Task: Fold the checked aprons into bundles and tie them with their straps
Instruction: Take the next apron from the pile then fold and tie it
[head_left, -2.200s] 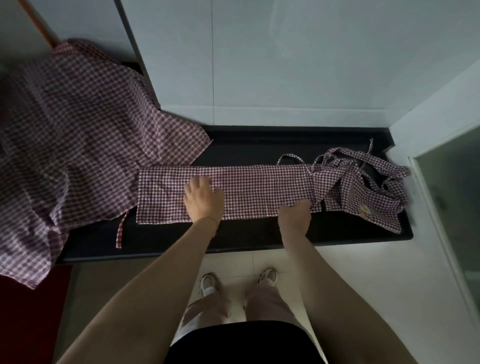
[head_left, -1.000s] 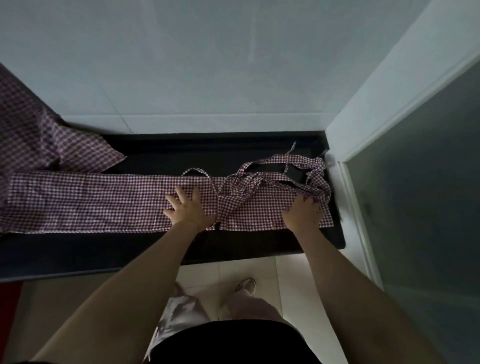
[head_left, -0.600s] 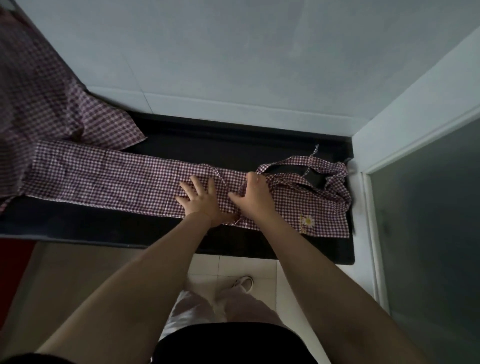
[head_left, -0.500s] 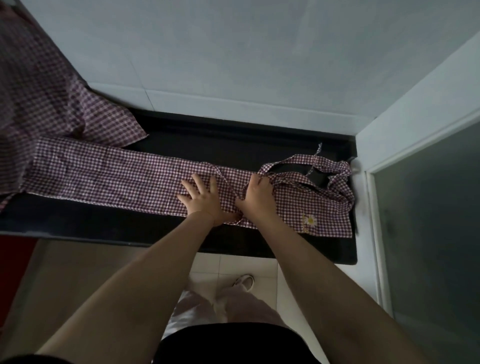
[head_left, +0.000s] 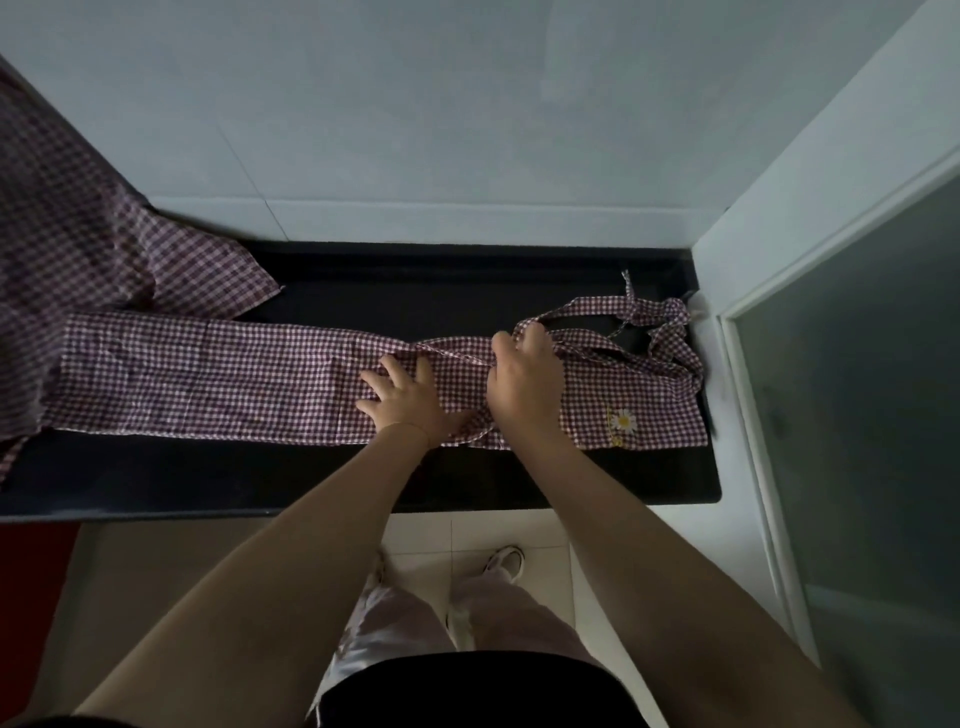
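Black counter (head_left: 363, 478) — white wall (head_left: 415, 104), frosted glass door (head_left: 857, 415)

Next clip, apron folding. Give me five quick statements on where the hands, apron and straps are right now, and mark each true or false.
1. The left hand lies flat with spread fingers on the folded apron. True.
2. The right hand rests open on the bare ledge. False: its fingers are curled on apron cloth near the straps.
3. The daisy patch lies to the right of both hands. True.
4. The apron is already tied into a bundle. False: it lies as a long flat strip with its straps loose.
5. A second checked cloth lies at the left end of the black ledge. True.
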